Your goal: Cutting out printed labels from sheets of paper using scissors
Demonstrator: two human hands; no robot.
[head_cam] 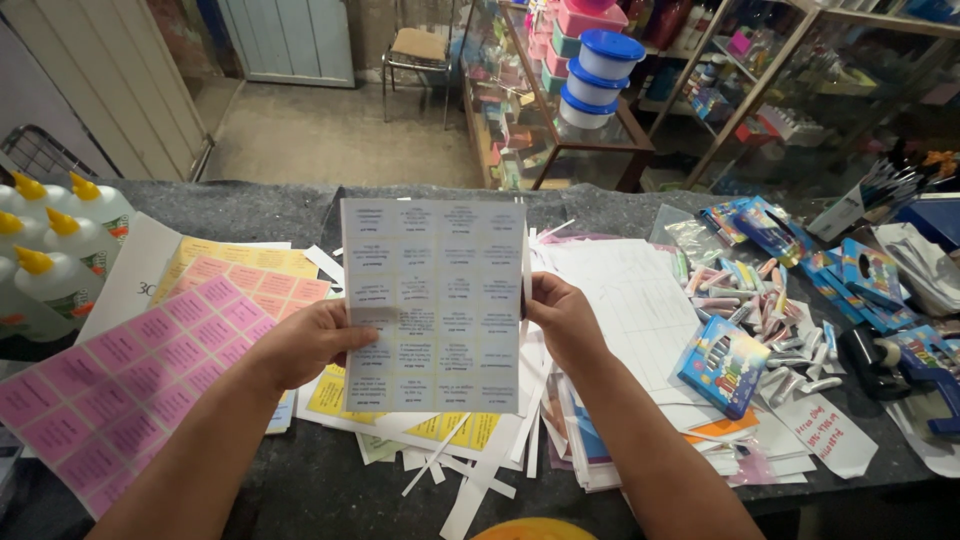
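Left hand [305, 345] pinches left edge of a white printed sheet [433, 300], thumb on front, fingers curled behind. Right hand [565, 318] grips the right edge the same way, fingers closed on paper. Sheet is thin, flat, rectangular, held upright above the counter, printed in a grid of small text boxes; faint show-through, slightly translucent.

Below it: dark grey counter [260, 210], rough felt-like surface. Pink grid sheet [130, 380] lies flat at left, overlapping a paler pink-orange sheet [265, 285]. Yellow sheet [330, 395] partly under the held sheet. Narrow white paper strips [470, 480], cut offcuts, scattered at the near edge. Stack of white papers [640, 300] just right of the right hand.

Far left: glue bottles [60, 260], white plastic with yellow cone caps, standing together. Right: blue crayon box [724, 365], glossy card, with loose pastel chalk sticks [740, 300] around it, short cylinders. Tape dispenser [905, 365], black and blue, near right edge. Behind the counter, stacked round tubs with blue lids [598, 75] on a glass case.
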